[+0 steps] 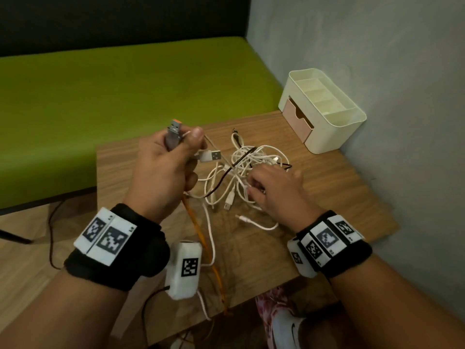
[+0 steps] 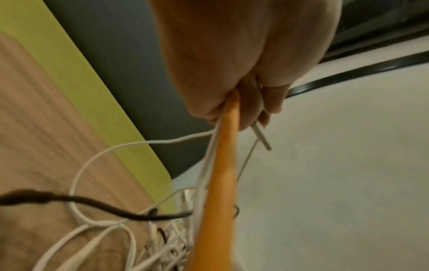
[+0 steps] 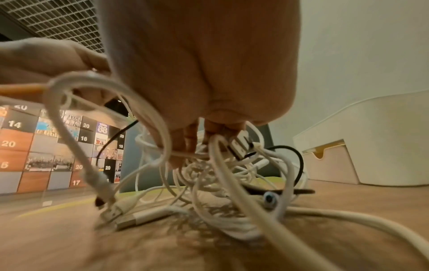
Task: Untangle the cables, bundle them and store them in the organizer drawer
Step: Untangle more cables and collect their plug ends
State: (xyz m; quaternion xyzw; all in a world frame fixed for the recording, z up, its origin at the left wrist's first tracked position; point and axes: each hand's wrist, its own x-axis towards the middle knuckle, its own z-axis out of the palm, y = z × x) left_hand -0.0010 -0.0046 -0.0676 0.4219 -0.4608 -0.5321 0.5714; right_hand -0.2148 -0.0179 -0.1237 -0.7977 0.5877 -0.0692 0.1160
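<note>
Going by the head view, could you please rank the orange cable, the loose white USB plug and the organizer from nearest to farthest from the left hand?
1. Orange cable: gripped in the left hand, hanging below it toward the table's near edge.
2. Loose white USB plug: just right of the left hand, above the tangle.
3. Organizer: at the table's far right corner, by the wall.

Wood-grain table (image 1: 327,187), glossy plastic organizer (image 1: 334,137), smooth rubbery cables (image 1: 241,167).

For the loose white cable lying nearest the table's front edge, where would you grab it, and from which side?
Pinch the loose white cable just behind its plug tip, coming from above. That end lies flat on the table, pointing left, apart from the tangle, so it looks free to lift; its other end runs under the right hand.
</note>
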